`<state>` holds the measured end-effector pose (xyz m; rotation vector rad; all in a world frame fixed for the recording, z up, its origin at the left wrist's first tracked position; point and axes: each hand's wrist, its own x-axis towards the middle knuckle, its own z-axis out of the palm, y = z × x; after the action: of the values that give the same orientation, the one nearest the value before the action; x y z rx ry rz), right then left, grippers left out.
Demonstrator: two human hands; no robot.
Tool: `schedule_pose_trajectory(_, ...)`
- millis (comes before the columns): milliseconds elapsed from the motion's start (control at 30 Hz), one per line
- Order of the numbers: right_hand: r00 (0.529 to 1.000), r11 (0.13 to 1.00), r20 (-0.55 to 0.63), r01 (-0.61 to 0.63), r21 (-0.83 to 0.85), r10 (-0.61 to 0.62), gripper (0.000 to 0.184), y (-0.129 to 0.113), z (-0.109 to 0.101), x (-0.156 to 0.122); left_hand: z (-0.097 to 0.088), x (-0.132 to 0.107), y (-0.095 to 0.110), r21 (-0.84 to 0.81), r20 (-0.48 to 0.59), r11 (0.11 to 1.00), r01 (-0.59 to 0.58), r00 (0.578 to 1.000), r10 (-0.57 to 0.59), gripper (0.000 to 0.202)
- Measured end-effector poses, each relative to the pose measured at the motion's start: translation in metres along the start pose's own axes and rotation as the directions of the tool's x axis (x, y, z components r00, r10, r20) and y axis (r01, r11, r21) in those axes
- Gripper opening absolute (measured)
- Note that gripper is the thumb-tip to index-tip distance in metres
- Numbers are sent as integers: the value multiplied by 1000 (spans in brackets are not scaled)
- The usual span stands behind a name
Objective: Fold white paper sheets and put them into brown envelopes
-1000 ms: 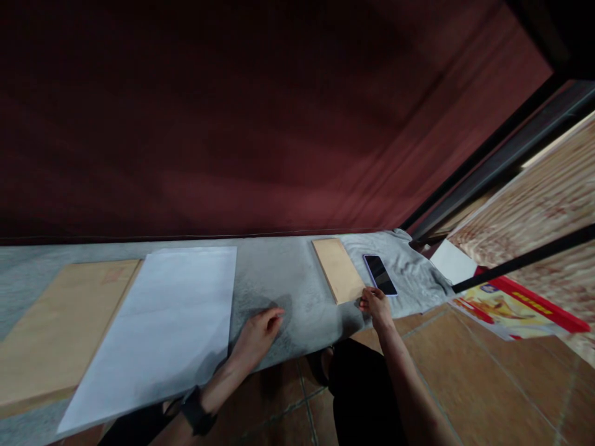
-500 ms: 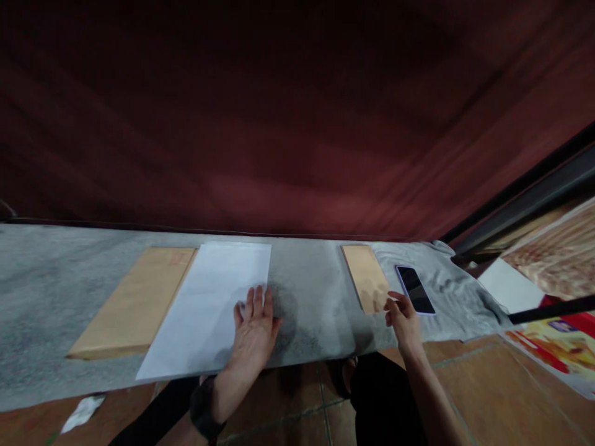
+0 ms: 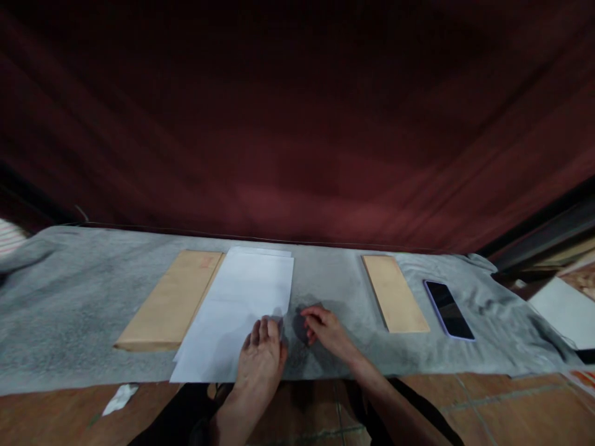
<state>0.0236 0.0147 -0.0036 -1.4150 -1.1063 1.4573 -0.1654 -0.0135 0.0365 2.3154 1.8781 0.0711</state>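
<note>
Flat white paper sheets [image 3: 251, 279] are covered at the near part of their right edge by the left hand [image 3: 261, 358].
The left hand's fingers are spread out over the sheets, a little bent and unclenched. The right hand [image 3: 329, 333] is held just beside the sheets, its fingers loosely curled and released. The sheets are laid on a soft grey cloth [image 3: 332, 279], between a big flat brown paper envelope [image 3: 171, 300] and a small flat tan packet [image 3: 396, 294]. A black-screened phone in a purple case [image 3: 449, 310] is set right of the packet.
</note>
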Motion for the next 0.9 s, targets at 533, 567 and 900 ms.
schedule_pose_trajectory(533, 997, 997, -47, 70, 43, -68, 29, -25, -54, 4, -7, 21, 101, -151, -199, 954, -259, 953, 228, 19)
schedule_pose_trajectory(567, 994, 995, -56, 99, 15, -98, 29, -23, -62, 8, -8, 24, 102, -182, -213, 943, -280, 947, 240, 17)
schedule_pose_trajectory(900, 905, 943, -361, 110, -312, -225, 35, 4, -103, 37, 15, 68, 40, -93, -366, 969, -228, 913, 179, 46)
